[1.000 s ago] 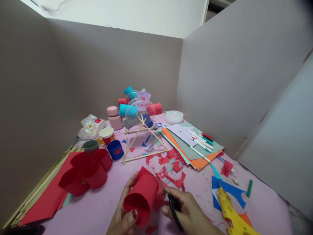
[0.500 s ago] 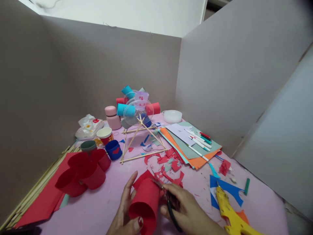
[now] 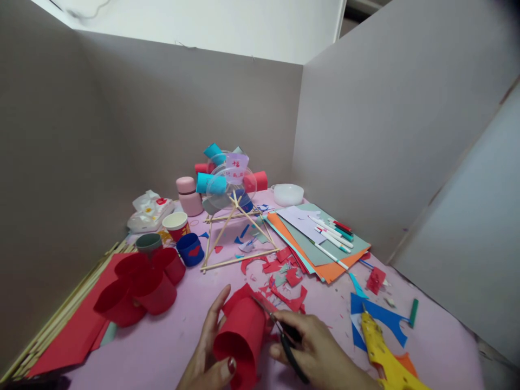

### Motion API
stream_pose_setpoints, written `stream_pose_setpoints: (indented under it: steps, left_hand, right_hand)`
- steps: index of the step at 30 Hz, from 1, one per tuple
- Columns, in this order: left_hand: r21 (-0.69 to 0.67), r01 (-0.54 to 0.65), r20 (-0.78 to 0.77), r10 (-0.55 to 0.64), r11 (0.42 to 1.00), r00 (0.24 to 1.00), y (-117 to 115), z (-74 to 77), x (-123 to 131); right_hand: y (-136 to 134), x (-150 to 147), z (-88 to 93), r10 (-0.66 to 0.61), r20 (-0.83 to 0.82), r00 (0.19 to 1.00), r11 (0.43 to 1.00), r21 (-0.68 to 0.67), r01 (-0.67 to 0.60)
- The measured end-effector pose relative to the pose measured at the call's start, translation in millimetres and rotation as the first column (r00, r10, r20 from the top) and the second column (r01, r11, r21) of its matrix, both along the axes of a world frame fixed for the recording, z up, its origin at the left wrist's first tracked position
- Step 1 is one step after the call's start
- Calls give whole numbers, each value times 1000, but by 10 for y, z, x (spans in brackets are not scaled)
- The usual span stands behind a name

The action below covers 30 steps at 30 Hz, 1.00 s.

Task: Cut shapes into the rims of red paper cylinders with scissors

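Note:
A red paper cylinder [image 3: 242, 330] lies tilted in my left hand [image 3: 207, 349], whose thumb presses at its near open rim and whose fingers wrap the left side. A flat piece of red paper [image 3: 238, 297] sticks out at the cylinder's far end. My right hand [image 3: 314, 346] grips dark-handled scissors [image 3: 289, 346], with the blades at the red paper by the far end. Their tips rest against the paper there; how deep they reach is hidden. Red paper scraps [image 3: 290, 290] lie just beyond both hands.
Several red paper cups [image 3: 156, 292] stand at left, near a blue one [image 3: 190, 249]. Behind is a stick frame [image 3: 239, 260] with a wheel of coloured paper cylinders [image 3: 213, 183]. At right are paper sheets [image 3: 325, 254], markers [image 3: 333, 238] and a yellow glue gun [image 3: 379, 346].
The scissors and my right hand have shifted slightly, and the handles look wider apart. My left hand keeps its hold on the red cylinder. The whole view has moved a little.

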State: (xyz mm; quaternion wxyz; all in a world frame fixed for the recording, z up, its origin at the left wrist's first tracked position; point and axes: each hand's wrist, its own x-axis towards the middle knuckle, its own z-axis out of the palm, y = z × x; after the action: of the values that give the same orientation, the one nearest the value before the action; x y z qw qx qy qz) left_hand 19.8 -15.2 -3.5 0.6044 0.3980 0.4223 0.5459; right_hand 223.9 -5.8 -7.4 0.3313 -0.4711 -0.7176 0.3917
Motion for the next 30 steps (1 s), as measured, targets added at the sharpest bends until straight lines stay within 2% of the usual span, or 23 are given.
stream_pose_setpoints:
  steps: [6,11,17,22,30]
  left_hand:
    - [2,-38,71,37,999,997,15,8,32]
    - [-57,-27,173,36,998,984,22,50,57]
    - [-73,-66,182,79,995,980,38,82,60]
    - [1,-110,149,108,994,983,37,80,65]
    - [-73,-13,226,29,997,974,49,36,15]
  right_hand:
    - [-1,7,13,34,-95,995,994,-100,-43]
    - [-19,-15,30,105,-207,973,985,-114,-130]
    - [-19,-29,19,66,-109,992,991,-109,-78]
    - [-21,-46,0,34,-57,998,995,-93,-40]
    - [14,-51,4,72,-104,992,993,-80,-81]
